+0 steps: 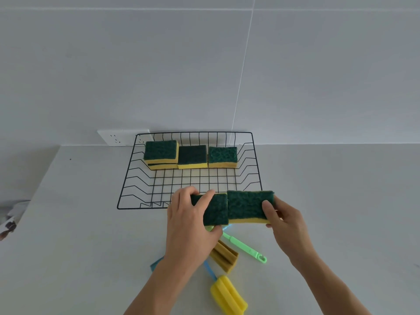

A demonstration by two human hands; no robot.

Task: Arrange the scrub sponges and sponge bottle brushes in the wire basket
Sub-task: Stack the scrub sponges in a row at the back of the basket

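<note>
A black wire basket [127,187] stands on the counter against the wall. Along its far side lie green-and-yellow scrub sponges: a stack of two [161,151] at left, one [192,155] in the middle, one [222,155] at right. My left hand [188,219] grips a scrub sponge [217,210] and my right hand [286,221] grips another scrub sponge [246,204], both side by side just above the basket's near rim. Below my hands on the counter lie sponge bottle brushes: one with a green handle [246,247] and brownish head [223,255], one with a yellow head [228,295] and blue handle.
A white wall socket [118,137] sits behind the basket's left corner. The counter's left edge runs diagonally, with some blurred items [9,221] beyond it. Another blue piece [155,264] shows beside my left forearm.
</note>
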